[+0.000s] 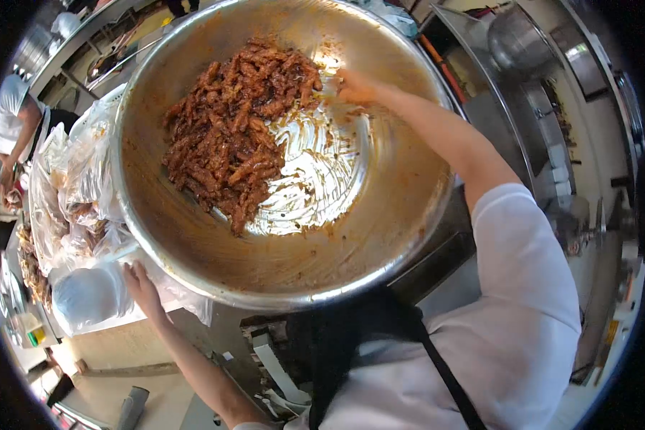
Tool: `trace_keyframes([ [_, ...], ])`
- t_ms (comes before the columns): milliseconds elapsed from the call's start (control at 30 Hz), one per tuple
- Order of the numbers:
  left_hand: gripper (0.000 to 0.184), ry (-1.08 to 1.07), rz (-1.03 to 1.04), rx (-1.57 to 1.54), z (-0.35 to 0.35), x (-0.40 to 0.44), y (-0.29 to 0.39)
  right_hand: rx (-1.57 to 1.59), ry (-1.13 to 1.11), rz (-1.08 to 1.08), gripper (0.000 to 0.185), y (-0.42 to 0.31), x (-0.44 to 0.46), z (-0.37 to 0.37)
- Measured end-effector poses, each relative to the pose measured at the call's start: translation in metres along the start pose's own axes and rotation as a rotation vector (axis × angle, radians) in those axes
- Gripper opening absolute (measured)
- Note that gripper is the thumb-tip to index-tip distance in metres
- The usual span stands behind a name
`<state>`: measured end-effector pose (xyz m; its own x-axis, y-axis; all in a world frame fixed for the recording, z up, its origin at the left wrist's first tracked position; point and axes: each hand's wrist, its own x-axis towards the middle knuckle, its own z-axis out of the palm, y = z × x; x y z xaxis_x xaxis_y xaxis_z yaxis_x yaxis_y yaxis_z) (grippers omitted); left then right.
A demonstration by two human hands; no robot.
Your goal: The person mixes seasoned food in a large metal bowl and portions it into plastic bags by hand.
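A large steel bowl (pixel 401 215) holds a heap of brown, sauce-coated pieces (pixel 244 122) that look like chicken feet, gathered on its left and far side. My right hand (pixel 355 89) is inside the bowl at the right end of the heap, close to the bowl's wall. Sauce stains this hand, and its fingers are too unclear to read. Outside the bowl, at its lower left, my left hand (pixel 143 287) has its fingers apart and is beside a clear plastic bag (pixel 89 294). Whether it touches the bag I cannot tell.
More plastic bags of food (pixel 79 179) lie left of the bowl. At the far left stands another person (pixel 14 118) in a white top, hands over the work surface. Metal shelving (pixel 505 93) with a large pot (pixel 519 39) is on the right.
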<state>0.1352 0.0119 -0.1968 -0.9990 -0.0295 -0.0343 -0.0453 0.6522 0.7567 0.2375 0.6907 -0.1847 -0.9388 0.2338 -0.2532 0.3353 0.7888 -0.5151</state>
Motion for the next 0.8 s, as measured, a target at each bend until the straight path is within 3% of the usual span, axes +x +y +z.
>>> trace_keyframes([
  [33,0.058,0.021,0.034,-0.008,-0.012,-0.015,0.020,-0.299,0.235,-0.242,0.027,0.031,0.026,-0.001],
  [133,0.055,-0.008,0.157,-0.036,-0.019,-0.078,0.040,-0.586,0.215,-0.072,0.026,0.024,0.040,0.038],
  [200,0.050,-0.016,0.407,0.124,0.001,-0.128,0.068,-0.797,0.113,-0.242,0.027,0.018,0.012,0.069],
  [267,0.046,0.017,0.483,0.277,0.009,-0.142,0.065,-1.027,0.029,-0.425,0.029,-0.008,-0.029,0.086],
  [333,0.040,0.093,0.380,0.435,0.015,-0.140,0.037,-0.362,0.025,-0.146,0.036,-0.071,-0.098,0.098],
  [400,0.024,0.126,0.248,0.373,0.001,-0.130,0.020,-0.264,-0.096,-0.176,0.040,-0.106,-0.139,0.122],
  [467,0.023,0.143,0.047,0.408,-0.012,-0.121,0.036,-0.267,-0.170,-0.165,0.042,-0.143,-0.168,0.144],
  [533,0.028,0.177,0.070,0.112,-0.019,-0.116,0.045,-0.139,-0.392,-0.029,0.035,-0.171,-0.171,0.163],
  [600,0.029,0.178,-0.047,0.095,-0.034,-0.117,0.053,-0.041,-0.633,0.081,0.031,-0.210,-0.162,0.189],
  [633,0.030,0.172,-0.092,0.070,-0.037,-0.112,0.058,0.112,-0.600,0.013,0.029,-0.248,-0.165,0.176],
  [667,0.032,0.162,-0.130,0.033,-0.039,-0.106,0.060,0.242,-0.763,-0.116,0.030,-0.261,-0.149,0.174],
  [733,0.033,0.169,-0.071,-0.008,-0.051,-0.102,0.063,0.743,-0.831,0.102,0.027,-0.336,-0.149,0.129],
  [800,0.034,0.189,-0.023,-0.032,-0.057,-0.101,0.060,0.961,-0.709,0.092,0.025,-0.402,-0.159,0.094],
])
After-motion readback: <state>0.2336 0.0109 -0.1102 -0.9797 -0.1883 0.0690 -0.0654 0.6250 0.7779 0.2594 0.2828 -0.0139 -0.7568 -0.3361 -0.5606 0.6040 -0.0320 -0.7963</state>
